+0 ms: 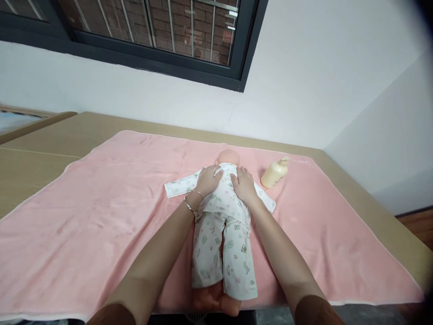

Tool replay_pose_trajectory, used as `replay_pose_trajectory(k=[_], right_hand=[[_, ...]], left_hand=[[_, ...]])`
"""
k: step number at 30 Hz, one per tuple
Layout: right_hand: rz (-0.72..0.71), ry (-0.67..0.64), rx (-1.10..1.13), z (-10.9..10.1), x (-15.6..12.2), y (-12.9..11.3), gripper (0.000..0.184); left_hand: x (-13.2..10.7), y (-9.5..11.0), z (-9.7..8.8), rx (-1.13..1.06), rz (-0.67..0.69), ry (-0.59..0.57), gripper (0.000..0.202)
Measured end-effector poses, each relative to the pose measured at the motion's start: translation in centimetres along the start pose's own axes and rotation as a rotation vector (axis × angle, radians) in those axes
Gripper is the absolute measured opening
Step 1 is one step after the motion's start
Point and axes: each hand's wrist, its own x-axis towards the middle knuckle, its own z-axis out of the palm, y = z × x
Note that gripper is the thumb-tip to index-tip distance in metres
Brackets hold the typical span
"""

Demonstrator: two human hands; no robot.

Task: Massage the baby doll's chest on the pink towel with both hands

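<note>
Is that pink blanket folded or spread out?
Spread out: the pink blanket covers much of the table, with the doll lying on it.

My left hand (208,180) and right hand (244,186) conceal parts of the doll's shirt (225,195). Lettering on the bottle (273,174): too small for me to read. Upper edge truncates the window (189,29); left edge, the pink blanket (101,203).

Doll (224,203) on blanket (104,212) — bottle (273,175) to the right
</note>
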Motion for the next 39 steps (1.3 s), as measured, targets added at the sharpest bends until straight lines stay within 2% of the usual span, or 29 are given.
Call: replay_pose_trajectory(k=[4, 10, 13, 18, 22, 27, 31, 34, 37, 39], right_hand=[[0.003, 0.005, -0.013, -0.5, 0.0, -0.3, 0.063], [-0.084, -0.034, -0.071, -2.2, -1.4, -1.9, 0.055], [-0.104, -0.03, -0.084, -2.6, -1.8, -2.2, 0.053], [-0.065, -0.037, -0.019, -1.6, -0.4, -0.7, 0.063], [-0.089, -0.017, -0.001, -0.9, 0.4, 0.0, 0.065], [-0.116, -0.019, -0.036, -1.5, -0.7, -1.4, 0.06], [-0.197, -0.015, -0.029, -2.3, -1.4, -2.1, 0.054], [-0.118, -0.061, 0.012, -2.5, -1.0, -1.3, 0.056], [0.013, -0.1, 0.046, -2.3, -0.3, -0.2, 0.068], [0.025, -0.08, 0.051, -2.0, -0.1, 0.1, 0.069]], left_hand=[[-0.1, 0.6, -0.7, 0.059, -0.002, -0.026, 0.04], [-1.9, 4.3, -3.1, 0.394, 0.048, -0.137, 0.037], [-2.5, 5.3, -3.7, 0.466, 0.044, -0.158, 0.035], [-1.7, 3.6, -2.8, 0.353, -0.013, -0.136, 0.043], [-1.1, 2.5, -2.2, 0.331, -0.051, -0.086, 0.047], [-2.3, 4.5, -3.0, 0.487, -0.047, -0.121, 0.042], [-2.7, 5.3, -3.0, 0.546, 0.036, -0.124, 0.038], [-1.8, 4.2, -2.4, 0.447, 0.043, -0.105, 0.041], [-1.0, 3.0, -1.9, 0.367, -0.062, -0.109, 0.049], [-0.8, 2.9, -2.1, 0.366, -0.104, -0.129, 0.052]])
